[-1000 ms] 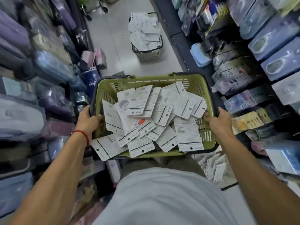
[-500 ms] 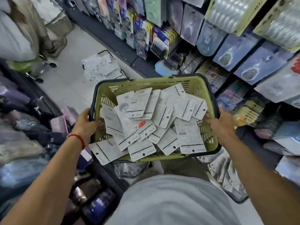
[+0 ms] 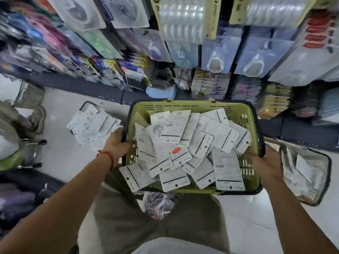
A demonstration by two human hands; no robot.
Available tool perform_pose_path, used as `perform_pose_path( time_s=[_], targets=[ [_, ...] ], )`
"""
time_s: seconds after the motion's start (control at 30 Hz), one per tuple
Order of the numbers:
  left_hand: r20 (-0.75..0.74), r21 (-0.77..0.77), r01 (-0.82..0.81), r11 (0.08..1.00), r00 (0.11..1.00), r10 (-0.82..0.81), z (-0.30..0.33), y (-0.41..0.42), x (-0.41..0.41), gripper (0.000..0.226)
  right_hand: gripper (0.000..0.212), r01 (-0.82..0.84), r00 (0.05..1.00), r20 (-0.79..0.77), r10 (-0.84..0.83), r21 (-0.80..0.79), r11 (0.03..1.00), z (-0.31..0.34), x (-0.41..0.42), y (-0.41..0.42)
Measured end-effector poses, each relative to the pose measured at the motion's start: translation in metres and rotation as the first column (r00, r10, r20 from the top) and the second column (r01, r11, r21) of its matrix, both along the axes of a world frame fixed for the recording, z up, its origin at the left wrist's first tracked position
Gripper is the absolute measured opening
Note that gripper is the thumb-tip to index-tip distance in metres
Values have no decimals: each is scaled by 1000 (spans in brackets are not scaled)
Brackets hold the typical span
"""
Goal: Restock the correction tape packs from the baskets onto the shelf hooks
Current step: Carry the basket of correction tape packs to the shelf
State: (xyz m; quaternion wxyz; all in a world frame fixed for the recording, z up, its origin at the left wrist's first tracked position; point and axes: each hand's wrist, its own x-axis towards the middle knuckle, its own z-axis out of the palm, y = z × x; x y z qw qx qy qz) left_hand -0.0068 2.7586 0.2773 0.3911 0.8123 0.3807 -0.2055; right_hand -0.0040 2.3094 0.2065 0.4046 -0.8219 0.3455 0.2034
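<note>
The left hand [image 3: 117, 143] and right hand [image 3: 264, 160] hold the green basket [image 3: 183, 106] up by its sides, fingers curled over the rim. White packs [image 3: 227, 167], probably correction tape, fill it. The shelf hooks [image 3: 211, 83] are just beyond, on the far side.

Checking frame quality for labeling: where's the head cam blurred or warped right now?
Head view: green basket and its packs fairly sharp; hanging shelf goods motion-smeared; floor basket by the right hand blurred; wide-angle bends the edges; left hand sharp.
</note>
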Motion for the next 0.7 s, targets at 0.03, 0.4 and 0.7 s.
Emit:
perform_pose_path(
  time_s=[0.03, 0.4, 0.7],
  targets=[
    [-23, -12, 19, 1000, 1000, -20, -12, -3, 8, 39, 28, 24, 1000, -1, -24, -1, 1000, -11, -3, -2],
    [-314, -144, -54, 988, 949, 6, -280, 36, 52, 28, 29, 106, 994, 12, -106, -100, 989, -223, -54, 39],
    [-217, 48, 52, 997, 975, -40, -489, 66, 54, 41, 13, 182, 980, -60, -189, -108, 977, -422, -77, 92]
  ],
)
